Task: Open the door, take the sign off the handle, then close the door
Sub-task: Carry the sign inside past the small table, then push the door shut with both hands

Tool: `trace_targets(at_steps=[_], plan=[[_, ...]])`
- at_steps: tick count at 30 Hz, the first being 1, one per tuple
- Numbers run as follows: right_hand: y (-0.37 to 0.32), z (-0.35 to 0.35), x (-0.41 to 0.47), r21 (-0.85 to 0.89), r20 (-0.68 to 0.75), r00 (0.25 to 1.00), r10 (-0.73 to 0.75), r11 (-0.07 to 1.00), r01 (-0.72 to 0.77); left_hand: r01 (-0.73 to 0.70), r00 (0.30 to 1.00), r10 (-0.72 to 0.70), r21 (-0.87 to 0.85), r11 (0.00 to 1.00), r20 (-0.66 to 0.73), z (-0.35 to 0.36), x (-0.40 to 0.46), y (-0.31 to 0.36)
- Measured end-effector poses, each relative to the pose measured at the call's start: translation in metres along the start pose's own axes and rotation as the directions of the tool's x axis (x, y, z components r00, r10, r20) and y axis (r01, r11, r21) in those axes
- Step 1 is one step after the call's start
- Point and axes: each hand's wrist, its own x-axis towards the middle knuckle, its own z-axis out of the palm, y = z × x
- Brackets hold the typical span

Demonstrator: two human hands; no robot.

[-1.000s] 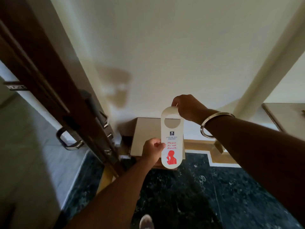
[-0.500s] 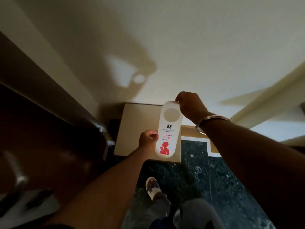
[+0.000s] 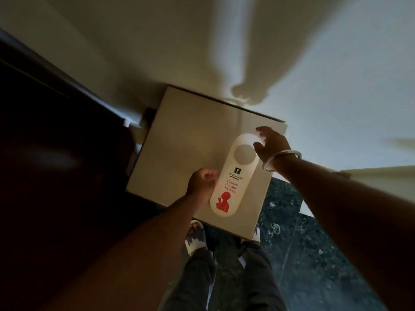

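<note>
The white "Please do not disturb" sign (image 3: 233,180), with a round hole at its top and a red figure at its bottom, lies tilted just over a beige square top. My left hand (image 3: 202,182) grips the sign's left edge near the middle. My right hand (image 3: 272,142), with a metal bangle on the wrist, is at the sign's upper end with its fingers spread; only the thumb seems to touch the edge. The dark brown door (image 3: 56,153) fills the left side in shadow. Its handle is out of view.
The beige square top (image 3: 179,142) belongs to a low piece of furniture against the white wall (image 3: 224,41). Dark marble floor (image 3: 314,254) lies to the right. My feet in white slippers (image 3: 195,239) stand right below the beige top.
The view has tilted down and the door handle has left it. The sign has come down over the beige top. My right hand's fingers have opened from the sign's top.
</note>
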Motion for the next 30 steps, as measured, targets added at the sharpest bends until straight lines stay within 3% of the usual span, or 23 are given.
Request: trace_targets(at_steps=[4, 7, 9, 11, 13, 15, 19, 24, 30], plan=[[0.0, 0.015, -0.007, -0.195, 0.09, 0.993, -0.07, 0.977, 0.087, -0.07, 0.995, 0.079, 0.155, 0.985, -0.054, -0.024, -0.012, -0.003], [-0.027, -0.006, -0.039, -0.322, 0.156, 0.975, -0.162, 0.925, 0.205, -0.099, 0.989, 0.136, 0.445, 0.89, -0.052, -0.06, -0.05, 0.012], [-0.061, -0.028, -0.067, -0.361, 0.172, 0.952, -0.254, 0.883, 0.301, -0.107, 0.985, 0.17, 0.646, 0.756, -0.037, -0.095, -0.088, 0.033], [-0.101, -0.05, -0.097, -0.363, 0.162, 0.926, -0.34, 0.852, 0.377, -0.122, 0.956, 0.289, 0.834, 0.538, -0.046, -0.133, -0.129, 0.055], [-0.145, -0.07, -0.134, -0.339, 0.158, 0.884, -0.44, 0.817, 0.467, -0.044, 0.896, 0.429, 0.94, 0.337, -0.112, -0.171, -0.182, 0.077], [-0.183, -0.081, -0.166, -0.313, 0.159, 0.827, -0.539, 0.767, 0.56, 0.039, 0.845, 0.505, 0.964, 0.265, -0.173, -0.2, -0.23, 0.091], [-0.262, -0.088, -0.229, -0.186, 0.118, 0.634, -0.765, 0.61, 0.77, 0.251, 0.79, 0.528, 0.95, 0.184, -0.311, -0.265, -0.33, 0.12], [-0.341, -0.078, -0.304, -0.076, 0.174, 0.447, -0.877, 0.441, 0.895, 0.569, 0.613, 0.596, 0.813, 0.124, -0.52, -0.331, -0.447, 0.152], [-0.392, -0.058, -0.392, 0.058, 0.22, 0.306, -0.926, 0.326, 0.944, 0.789, 0.519, 0.546, 0.615, -0.011, -0.657, -0.369, -0.554, 0.188]])
